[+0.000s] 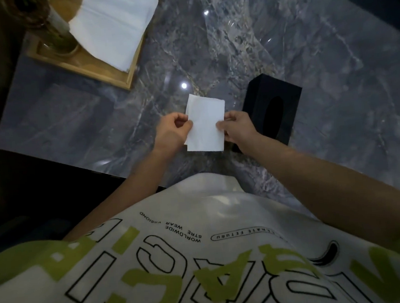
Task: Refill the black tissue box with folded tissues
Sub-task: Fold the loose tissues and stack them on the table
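- Nearest the camera is the person's white shirt (201,257), printed with large green letters and black outlined letters, all upside down from this view. The small lines "WORLDWIDE" and "STRE WEAR" can be read. An oval badge beside them holds text too blurred to read fully.
- Both bare forearms reach forward from the shirt over the edge of the grey marble tabletop (305,49).
- The left hand (172,129) pinches the left edge of a folded tissue (205,125) between thumb and curled fingers.
- The right hand (237,127) pinches the tissue's right edge in the same way, so the white rectangle is held between the two hands, above the tabletop.
- Just to the right of the right hand stands the black tissue box (271,109) on the tabletop, its oval slot facing up. No label shows on it.
- Farther off, at the upper left, a wooden tray (81,65) sits on the tabletop.
- On the tray lies a stack of white tissues (112,27), partly overhanging its far rim.
- Beside the stack, on the tray's left part, stands a glass vessel (56,40), too dark to make out further.
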Demonstrator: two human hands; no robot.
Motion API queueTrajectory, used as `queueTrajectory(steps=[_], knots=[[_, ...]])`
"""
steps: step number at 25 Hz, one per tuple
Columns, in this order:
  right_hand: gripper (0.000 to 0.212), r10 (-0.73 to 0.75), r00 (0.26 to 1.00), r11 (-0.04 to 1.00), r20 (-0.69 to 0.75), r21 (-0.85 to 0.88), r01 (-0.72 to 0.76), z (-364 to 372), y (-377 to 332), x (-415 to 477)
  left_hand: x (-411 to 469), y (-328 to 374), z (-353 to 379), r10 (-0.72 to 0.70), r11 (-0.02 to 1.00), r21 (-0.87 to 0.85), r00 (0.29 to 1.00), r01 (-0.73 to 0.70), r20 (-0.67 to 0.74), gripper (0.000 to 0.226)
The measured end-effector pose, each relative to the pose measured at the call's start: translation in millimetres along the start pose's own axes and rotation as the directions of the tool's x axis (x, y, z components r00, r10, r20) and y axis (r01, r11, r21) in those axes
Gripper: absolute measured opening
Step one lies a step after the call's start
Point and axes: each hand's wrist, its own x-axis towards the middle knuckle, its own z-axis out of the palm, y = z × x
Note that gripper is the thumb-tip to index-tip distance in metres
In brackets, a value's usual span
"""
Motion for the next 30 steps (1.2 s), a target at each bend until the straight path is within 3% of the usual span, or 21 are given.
queueTrajectory(steps=[5,13,20,30], knots=[[0.018,-0.061,0.997,0.971,-0.043,-0.235,0.05,0.3,1.6,11.5,3.6,2.7,2.6,0.066,0.984,0.173,0.994,-0.05,-0.088,0.023],[0.021,-0.095,0.993,0.948,-0.067,-0.309,0.07,8.7,-3.7,12.7,13.7,2.6,4.1,0.108,0.962,0.264,0.986,-0.071,-0.127,0.015],[0.009,-0.134,0.983,0.895,-0.126,-0.442,0.065,11.0,-8.7,12.9,18.5,-1.1,6.7,0.113,0.96,0.269,0.983,-0.07,-0.147,0.009],[0.018,-0.163,0.986,0.875,-0.038,-0.467,0.127,4.7,-12.0,5.4,16.1,-5.0,7.0,0.119,0.955,0.287,0.981,-0.071,-0.153,0.013]])
